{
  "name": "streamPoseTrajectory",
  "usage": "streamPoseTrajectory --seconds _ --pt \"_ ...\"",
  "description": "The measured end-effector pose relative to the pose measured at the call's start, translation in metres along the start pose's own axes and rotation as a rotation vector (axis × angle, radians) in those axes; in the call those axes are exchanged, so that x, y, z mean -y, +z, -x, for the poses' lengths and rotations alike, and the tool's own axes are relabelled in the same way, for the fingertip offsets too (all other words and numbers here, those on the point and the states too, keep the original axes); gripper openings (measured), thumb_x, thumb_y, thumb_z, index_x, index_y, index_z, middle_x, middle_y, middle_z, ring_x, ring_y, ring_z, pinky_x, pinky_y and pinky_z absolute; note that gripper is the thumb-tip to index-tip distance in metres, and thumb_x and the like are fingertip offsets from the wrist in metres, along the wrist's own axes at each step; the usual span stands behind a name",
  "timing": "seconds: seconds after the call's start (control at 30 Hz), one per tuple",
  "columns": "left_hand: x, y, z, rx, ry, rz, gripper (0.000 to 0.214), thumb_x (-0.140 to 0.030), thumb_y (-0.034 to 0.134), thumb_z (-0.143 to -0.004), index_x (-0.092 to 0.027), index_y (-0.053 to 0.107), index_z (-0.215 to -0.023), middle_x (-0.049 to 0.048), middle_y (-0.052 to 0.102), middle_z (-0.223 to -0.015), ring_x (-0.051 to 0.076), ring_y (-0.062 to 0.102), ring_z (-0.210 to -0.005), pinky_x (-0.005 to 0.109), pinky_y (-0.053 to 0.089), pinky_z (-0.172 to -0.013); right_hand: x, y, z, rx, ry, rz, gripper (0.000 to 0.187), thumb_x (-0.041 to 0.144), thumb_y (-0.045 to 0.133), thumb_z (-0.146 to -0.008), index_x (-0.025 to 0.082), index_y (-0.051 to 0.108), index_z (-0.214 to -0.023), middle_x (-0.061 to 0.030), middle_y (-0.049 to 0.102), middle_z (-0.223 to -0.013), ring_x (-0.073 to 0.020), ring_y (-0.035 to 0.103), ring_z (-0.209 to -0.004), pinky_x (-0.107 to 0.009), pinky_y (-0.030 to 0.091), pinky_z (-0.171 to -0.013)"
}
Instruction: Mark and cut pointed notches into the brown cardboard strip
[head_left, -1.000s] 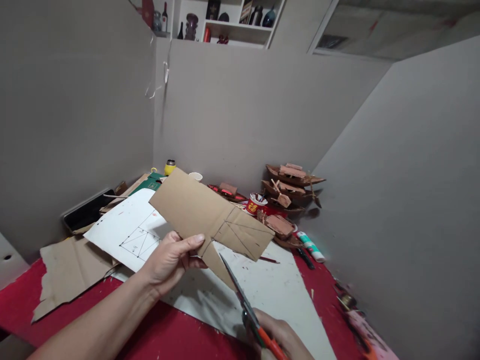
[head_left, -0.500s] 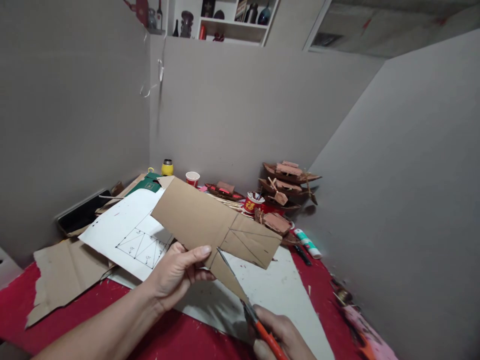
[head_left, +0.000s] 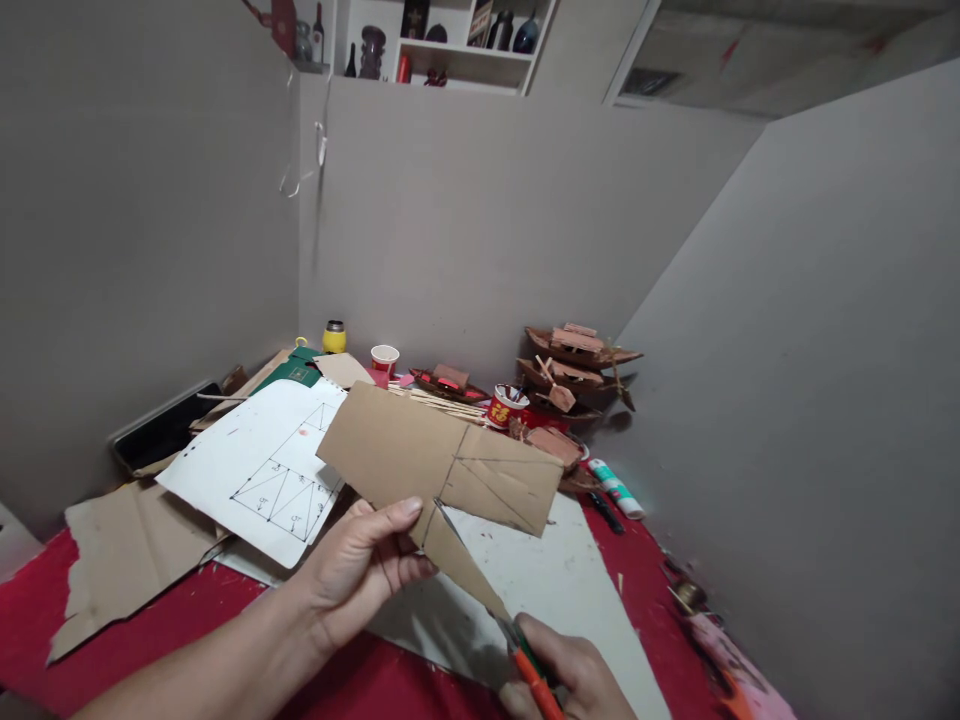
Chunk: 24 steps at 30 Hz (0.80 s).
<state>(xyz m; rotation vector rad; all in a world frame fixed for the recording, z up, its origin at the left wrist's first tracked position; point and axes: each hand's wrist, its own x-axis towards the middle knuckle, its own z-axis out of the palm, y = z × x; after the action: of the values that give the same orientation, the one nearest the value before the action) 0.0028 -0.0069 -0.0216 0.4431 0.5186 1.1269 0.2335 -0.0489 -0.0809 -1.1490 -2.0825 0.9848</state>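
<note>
1. The cardboard piece [head_left: 442, 465] is being held at centre frame, clamped by the left hand [head_left: 360, 570].
2. The scissors [head_left: 517, 650] are being gripped by the right hand [head_left: 574, 680], lower right, blades in the cut.
3. The drawn line is being risked should the flap flex.
4. The red table [head_left: 637, 570] is being enclosed by grey walls [head_left: 465, 220].

Gold character on red cup [head_left: 501, 408], unreadable; marks on white sheet [head_left: 255, 470] too small.

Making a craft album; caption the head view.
Left hand holds marked cardboard while right hand cuts it with orange-handled scissors.
</note>
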Motion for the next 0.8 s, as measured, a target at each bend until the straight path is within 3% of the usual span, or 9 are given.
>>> streamPoseTrajectory --seconds 0.17,0.4,0.5,0.67,0.8 --pt "0.001 0.0 0.003 -0.033 -0.024 0.062 0.028 -0.013 0.081 -0.067 -0.006 0.072 -0.093 0.011 0.076 -0.083 0.017 0.07 -0.069 0.027 0.061 -0.067 -0.003 -0.004 -0.001 -0.116 -0.011 0.158 0.041 0.047 0.069 -0.078 0.023 0.037 -0.068 0.0072 0.034 -0.058 -0.0119 0.027 -0.053 -0.024 0.024 -0.048" --pt "-0.009 0.002 0.003 -0.075 0.054 0.052 0.019 -0.012 0.079 -0.069 -0.008 0.072 -0.086 0.0099 0.076 -0.083 0.017 0.07 -0.07 0.026 0.06 -0.065 0.001 -0.009 -0.006 -0.12 0.092 0.223 0.037 0.041 0.068 -0.078 0.024 0.037 -0.069 0.0067 0.042 -0.057 -0.0125 0.031 -0.052 -0.023 0.03 -0.049" --pt "-0.017 0.002 0.006 -0.077 0.118 0.015 0.016 -0.015 0.08 -0.069 -0.009 0.073 -0.081 0.0077 0.075 -0.081 0.015 0.069 -0.07 0.025 0.059 -0.066 0.003 -0.013 -0.009 -0.178 0.143 0.093 0.037 0.046 0.067 -0.079 0.023 0.041 -0.066 0.0056 0.045 -0.054 -0.0123 0.036 -0.049 -0.023 0.032 -0.047" --pt "-0.02 0.002 0.006 0.013 0.152 -0.136 0.024 -0.022 0.079 -0.072 -0.011 0.073 -0.093 0.0091 0.075 -0.085 0.017 0.068 -0.07 0.025 0.057 -0.06 0.001 -0.013 -0.006 -0.428 0.258 -0.323 0.042 0.06 0.058 -0.084 0.021 0.052 -0.07 0.0055 0.043 -0.052 -0.0109 0.037 -0.043 -0.022 0.033 -0.041" --pt "-0.016 0.001 0.003 0.062 0.157 -0.256 0.026 -0.026 0.078 -0.074 -0.011 0.073 -0.094 0.0102 0.074 -0.082 0.018 0.067 -0.066 0.026 0.055 -0.057 0.002 -0.013 -0.009 -0.487 0.276 -0.68 0.046 0.065 0.058 -0.082 0.02 0.057 -0.074 0.0079 0.042 -0.048 -0.0085 0.037 -0.037 -0.026 0.044 -0.046"
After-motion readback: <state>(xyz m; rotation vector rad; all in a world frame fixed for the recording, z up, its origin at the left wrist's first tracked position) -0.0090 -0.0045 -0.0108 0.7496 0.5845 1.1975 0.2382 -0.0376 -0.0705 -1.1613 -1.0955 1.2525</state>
